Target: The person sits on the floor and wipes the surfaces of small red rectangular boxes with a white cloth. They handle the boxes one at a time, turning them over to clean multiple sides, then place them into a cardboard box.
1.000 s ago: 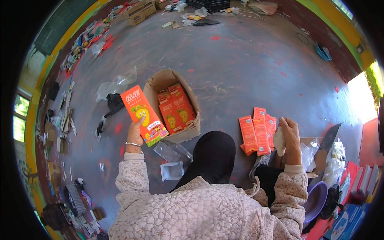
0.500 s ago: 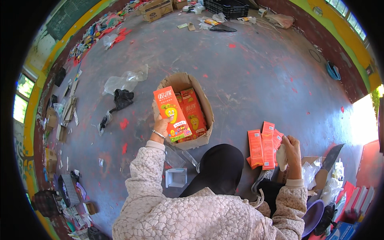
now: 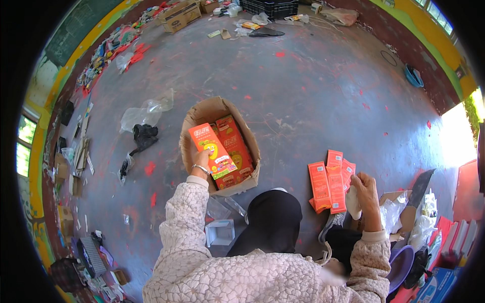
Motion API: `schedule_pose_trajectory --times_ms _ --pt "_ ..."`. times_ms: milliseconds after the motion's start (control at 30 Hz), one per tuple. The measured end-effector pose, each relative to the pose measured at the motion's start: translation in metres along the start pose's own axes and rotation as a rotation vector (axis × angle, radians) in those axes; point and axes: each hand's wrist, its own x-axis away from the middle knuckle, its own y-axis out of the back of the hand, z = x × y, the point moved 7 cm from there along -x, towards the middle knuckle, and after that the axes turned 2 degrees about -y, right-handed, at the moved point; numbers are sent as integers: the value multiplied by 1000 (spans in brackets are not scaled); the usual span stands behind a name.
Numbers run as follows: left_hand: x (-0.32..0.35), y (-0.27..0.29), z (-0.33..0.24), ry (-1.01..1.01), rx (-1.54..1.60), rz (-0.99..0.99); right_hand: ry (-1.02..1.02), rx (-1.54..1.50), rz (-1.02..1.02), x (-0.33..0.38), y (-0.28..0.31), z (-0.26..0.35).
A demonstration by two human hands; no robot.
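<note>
- Head view: the left hand (image 3: 201, 160) grips an orange packet (image 3: 212, 151) by its near left edge, fingers curled round it. The packet tilts over the open top of a cardboard box (image 3: 198, 117) that stands on the grey floor (image 3: 313, 86).
- More orange packets (image 3: 234, 149) lie flat inside the box, just right of and partly under the held one.
- The box sits just far of the left hand, left of centre.
- The right hand (image 3: 365, 189) is well apart, to the right and nearer. Its fingers close on a fanned bunch of orange packets (image 3: 329, 181), held upright just left of the palm, with a pale cloth (image 3: 352, 199) pressed against the same hand.
- Clear plastic wrap (image 3: 147, 112) and a black rag (image 3: 143, 136) lie on the floor left of the box.
- A small white tray (image 3: 221, 232) lies on the floor near the left sleeve.
- A black crate (image 3: 269, 7) stands at the far edge.
</note>
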Motion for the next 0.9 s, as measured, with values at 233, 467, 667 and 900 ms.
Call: schedule_pose_trajectory --times_ms 233,467,667,900 --pt "-57 -28 35 101 -840 1 -48 18 9 6 -1 2" --pt "-32 -57 111 21 -1799 303 -12 103 37 -1 -7 -14" --pt "-15 -79 101 24 -1817 304 -49 106 11 2 -6 -12" --pt "-80 -49 142 -225 -2003 369 -13 170 16 0 -10 -12"
